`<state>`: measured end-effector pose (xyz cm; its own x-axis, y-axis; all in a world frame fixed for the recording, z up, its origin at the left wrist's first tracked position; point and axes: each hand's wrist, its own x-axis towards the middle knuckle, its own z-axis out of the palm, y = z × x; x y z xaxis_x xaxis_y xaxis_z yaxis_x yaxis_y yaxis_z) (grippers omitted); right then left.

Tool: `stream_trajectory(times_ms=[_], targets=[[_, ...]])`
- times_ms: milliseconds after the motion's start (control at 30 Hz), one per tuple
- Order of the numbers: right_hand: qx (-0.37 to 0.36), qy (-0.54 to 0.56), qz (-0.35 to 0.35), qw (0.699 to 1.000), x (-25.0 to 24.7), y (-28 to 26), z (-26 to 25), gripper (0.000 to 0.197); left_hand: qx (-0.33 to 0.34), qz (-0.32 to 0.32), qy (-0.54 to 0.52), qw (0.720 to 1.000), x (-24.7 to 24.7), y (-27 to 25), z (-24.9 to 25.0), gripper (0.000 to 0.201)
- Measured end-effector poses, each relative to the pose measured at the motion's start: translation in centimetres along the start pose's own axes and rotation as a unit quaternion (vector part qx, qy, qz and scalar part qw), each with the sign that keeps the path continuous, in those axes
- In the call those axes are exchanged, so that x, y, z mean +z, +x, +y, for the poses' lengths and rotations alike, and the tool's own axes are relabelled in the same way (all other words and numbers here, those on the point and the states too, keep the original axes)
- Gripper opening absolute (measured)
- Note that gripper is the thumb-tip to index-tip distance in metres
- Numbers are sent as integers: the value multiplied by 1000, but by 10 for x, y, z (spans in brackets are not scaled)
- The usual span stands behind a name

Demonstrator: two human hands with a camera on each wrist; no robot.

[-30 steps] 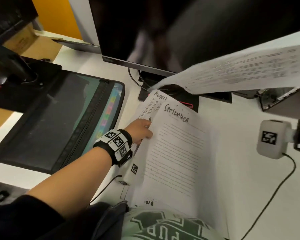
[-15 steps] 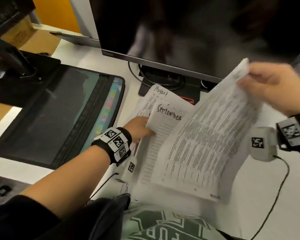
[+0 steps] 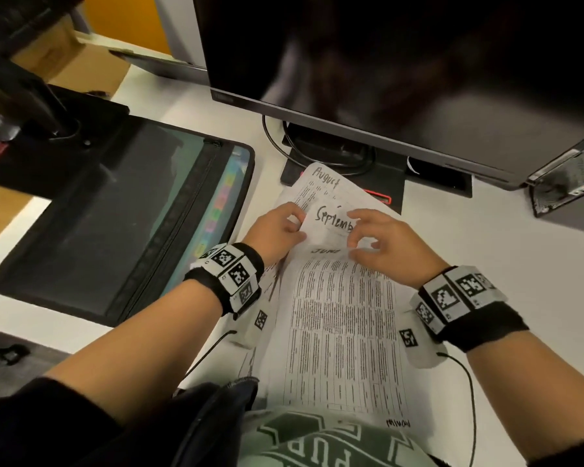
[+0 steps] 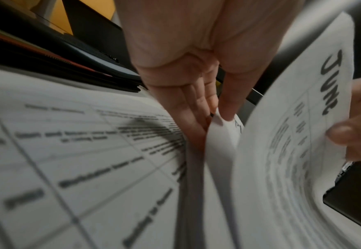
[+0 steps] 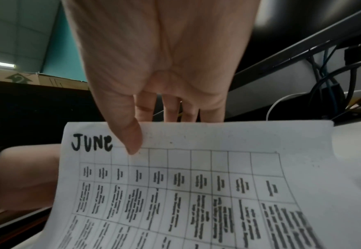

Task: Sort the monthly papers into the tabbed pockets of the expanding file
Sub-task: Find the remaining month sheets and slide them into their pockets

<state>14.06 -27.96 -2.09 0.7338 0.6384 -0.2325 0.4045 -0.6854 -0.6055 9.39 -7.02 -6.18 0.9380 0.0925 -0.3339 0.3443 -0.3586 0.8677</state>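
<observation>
- Head view first: my papers (image 3: pixel 341 332) sit in a loose stack on the white tabletop (image 3: pixel 506 264), right in front of me, near edge almost at my shirt.
- My right hand (image 3: pixel 388 246) is pinching the top edge of the June sheet (image 3: pixel 343 328). On the right wrist cam you can see my thumb (image 5: pixel 130 134) on the printed side next to the handwritten "June", with the other fingers behind the paper.
- That June sheet (image 5: pixel 186 185) is a grid table full of small print, and it's curled up off the stack at its far end.
- My left hand (image 3: pixel 277 230) has the September sheet (image 3: pixel 331 224) by its left edge. From the left wrist cam it's thumb on one side and fingers (image 4: pixel 188 104) on the other, pinching a bent white sheet edge.
- August sheet (image 3: pixel 321 183) pokes out past September on the far side, its corner reaching the monitor's stand.
- Expanding file (image 3: pixel 125 217) is lying flat on the tabletop to my left, well apart from my hands. Dark cover with a zipper strip, and a row of coloured tabs (image 3: pixel 218 210) showing along its right side.
- Big dark monitor (image 3: pixel 402 62) stands at the far side of the tabletop, cables looped round its base.
- Both wrists have black bands with those printed square marker tags on them.
</observation>
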Motion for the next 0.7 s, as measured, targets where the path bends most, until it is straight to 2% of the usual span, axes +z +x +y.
stream_trajectory(times_ms=[67,167,300,367,400,500,567,633,700], targets=[[-7,-1,6,1000,4,1,3,6,28,-5,-14,1000,0,1,-1,14],[-28,-15,30,999,9,2,6,5,56,-50,-24,997,-2,1,-2,23],[-53,-37,34,997,16,1,9,5,20,-92,-45,995,-5,3,1,19],[-51,0,53,997,17,-3,6,6,-2,-78,-94,992,-4,3,4,13],[-48,20,61,997,18,-5,6,6,-2,-62,-101,993,-3,4,5,17],[-29,34,83,996,20,-9,6,5,25,-38,-59,997,2,13,4,34],[-23,34,97,994,20,-10,7,5,38,-34,3,999,7,16,4,27],[-15,24,105,994,18,-12,7,4,59,-27,63,996,8,17,4,5],[-16,8,108,994,16,-13,8,4,75,-28,84,993,7,15,2,16]])
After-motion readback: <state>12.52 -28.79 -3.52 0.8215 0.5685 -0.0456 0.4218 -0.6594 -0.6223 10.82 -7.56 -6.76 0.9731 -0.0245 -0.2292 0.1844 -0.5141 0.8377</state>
